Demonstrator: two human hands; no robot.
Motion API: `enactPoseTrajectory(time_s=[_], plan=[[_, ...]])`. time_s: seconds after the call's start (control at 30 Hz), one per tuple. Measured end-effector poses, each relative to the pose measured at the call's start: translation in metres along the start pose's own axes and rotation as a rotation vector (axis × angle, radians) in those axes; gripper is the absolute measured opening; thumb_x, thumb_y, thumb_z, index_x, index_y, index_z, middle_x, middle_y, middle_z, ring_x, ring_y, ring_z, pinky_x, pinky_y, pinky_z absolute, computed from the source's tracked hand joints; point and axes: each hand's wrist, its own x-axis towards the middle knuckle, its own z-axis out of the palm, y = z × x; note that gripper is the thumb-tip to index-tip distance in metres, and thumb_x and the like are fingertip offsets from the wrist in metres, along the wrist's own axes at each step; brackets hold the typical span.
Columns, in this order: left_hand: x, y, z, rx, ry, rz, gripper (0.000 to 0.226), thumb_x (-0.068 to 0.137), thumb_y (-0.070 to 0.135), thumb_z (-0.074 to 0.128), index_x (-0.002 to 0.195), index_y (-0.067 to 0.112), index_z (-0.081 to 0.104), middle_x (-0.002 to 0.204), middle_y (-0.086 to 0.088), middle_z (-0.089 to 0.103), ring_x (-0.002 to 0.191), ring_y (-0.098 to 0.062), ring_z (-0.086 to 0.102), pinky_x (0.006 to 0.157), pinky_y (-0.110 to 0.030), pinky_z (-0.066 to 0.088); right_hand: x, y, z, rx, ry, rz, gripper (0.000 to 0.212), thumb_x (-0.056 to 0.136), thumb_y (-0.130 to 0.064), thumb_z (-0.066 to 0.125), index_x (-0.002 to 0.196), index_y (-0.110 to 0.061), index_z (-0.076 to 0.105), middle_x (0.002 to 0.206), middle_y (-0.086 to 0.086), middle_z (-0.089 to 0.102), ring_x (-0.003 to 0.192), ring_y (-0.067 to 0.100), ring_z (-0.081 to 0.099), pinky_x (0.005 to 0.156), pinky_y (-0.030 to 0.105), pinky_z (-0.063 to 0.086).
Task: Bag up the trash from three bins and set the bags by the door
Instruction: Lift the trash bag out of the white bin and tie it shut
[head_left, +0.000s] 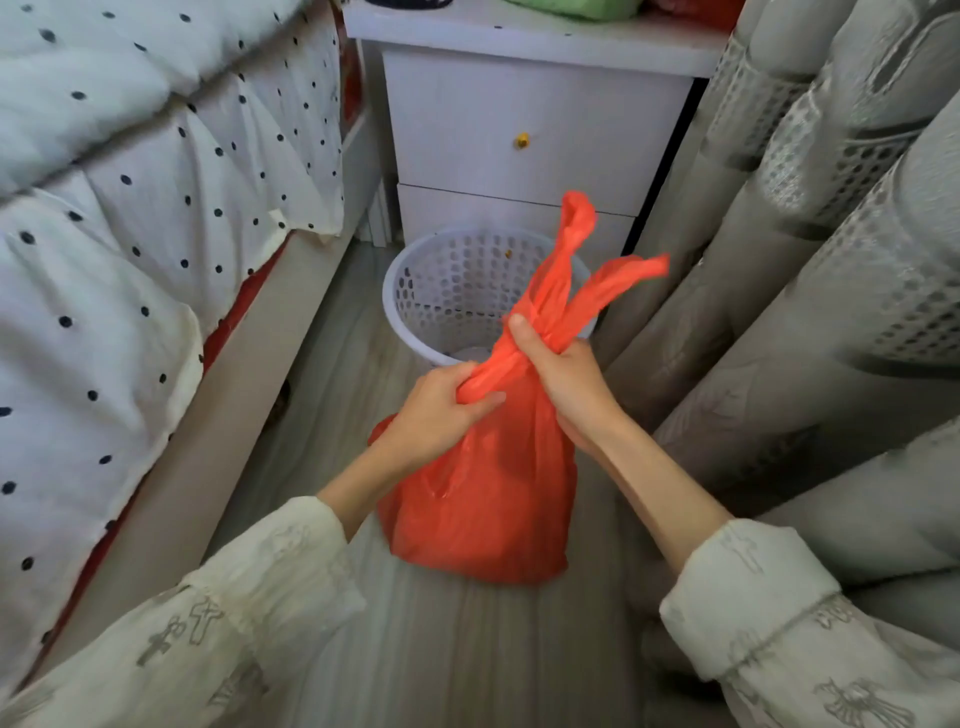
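A full red plastic trash bag (488, 499) hangs just above the wooden floor in the middle of the head view. My left hand (441, 410) grips the gathered neck of the bag from the left. Just above it my right hand (561, 374) grips the neck below the two handle loops, which stick up and out to the right. Behind the bag stands a white perforated bin (441, 291), which looks nearly empty inside.
A bed with a polka-dot quilt (130, 218) runs along the left. A white nightstand (519, 119) stands behind the bin. Grey curtains (805, 312) hang down the right side. A narrow strip of wooden floor (452, 649) lies between bed and curtains.
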Motion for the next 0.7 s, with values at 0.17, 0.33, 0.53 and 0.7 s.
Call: enactPoseTrajectory(time_s=[0.17,0.33,0.53,0.7], plan=[[-0.006,-0.006,-0.011,-0.407,0.255,-0.166,0.011,0.089,0.018,0.056,0.086,0.013,0.065,0.081,-0.003,0.064,0.071,-0.009,0.057,0.075,-0.036,0.049,-0.010,0.013,-0.011,-0.008,-0.093,0.042,0.008,0.085,-0.010,0.060,0.086,-0.015,0.066,0.095,0.012,0.068,0.074,0.008,0.062,0.083,0.028,0.051],[-0.004,-0.008,-0.021,-0.683,0.361,-0.185,0.017,0.095,0.018,0.042,0.095,0.021,0.058,0.091,0.000,0.062,0.082,-0.012,0.058,0.082,-0.031,0.049,-0.005,0.017,-0.015,0.340,0.014,0.148,0.029,0.094,-0.018,0.043,0.092,0.000,0.065,0.069,0.000,0.073,0.062,0.010,0.066,0.072,0.028,0.054],[-0.008,-0.017,-0.020,-0.657,0.347,-0.258,0.061,0.084,0.055,0.046,0.116,0.003,0.046,0.103,-0.016,0.061,0.082,-0.015,0.062,0.072,-0.028,0.053,-0.013,0.012,-0.012,0.539,0.044,0.282,0.046,0.098,-0.025,0.025,0.058,-0.012,0.042,0.028,-0.001,0.044,0.025,0.015,0.044,0.041,0.019,0.048],[-0.006,-0.024,-0.017,-0.380,0.201,-0.148,0.050,0.069,0.012,0.074,0.113,0.009,0.048,0.094,0.005,0.063,0.082,-0.005,0.061,0.077,-0.020,0.053,-0.011,0.021,-0.011,0.540,0.011,0.350,0.034,0.095,-0.024,0.037,0.061,-0.021,0.031,0.033,-0.011,0.021,0.026,0.002,0.017,0.032,0.013,0.025]])
